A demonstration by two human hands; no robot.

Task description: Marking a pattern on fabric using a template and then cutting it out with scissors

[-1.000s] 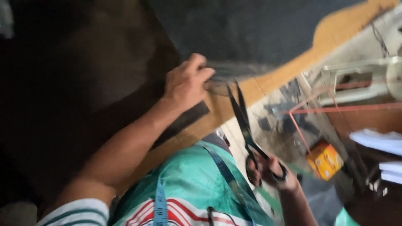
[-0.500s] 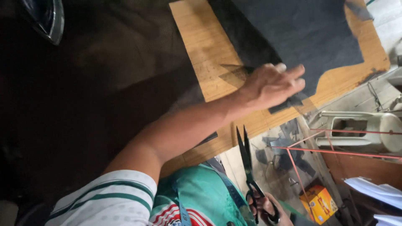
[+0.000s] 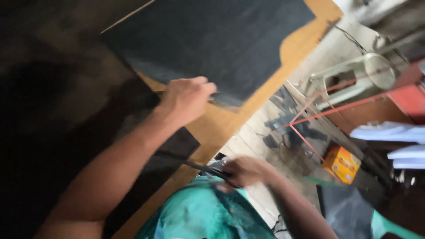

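My left hand [image 3: 186,99] rests on the near edge of a large sheet of dark fabric [image 3: 212,40] spread over a wooden table [image 3: 290,53], fingers curled onto the cloth edge. My right hand [image 3: 245,171] is lower, close to my body, gripping the handles of black scissors [image 3: 201,167] whose blades point left over the table's edge. A second dark piece of fabric [image 3: 172,148] lies under my left forearm. The picture is blurred by motion.
A pale sewing machine [image 3: 354,75] stands at the right beyond the table. On the floor are dark fabric scraps [image 3: 283,104], a red metal frame [image 3: 318,113] and an orange box [image 3: 341,163]. White folded cloth [image 3: 389,132] lies at far right.
The view has swung. My right hand has brought the scissors from pointing upward to lying sideways near my body. My left hand stays at the dark fabric's edge.
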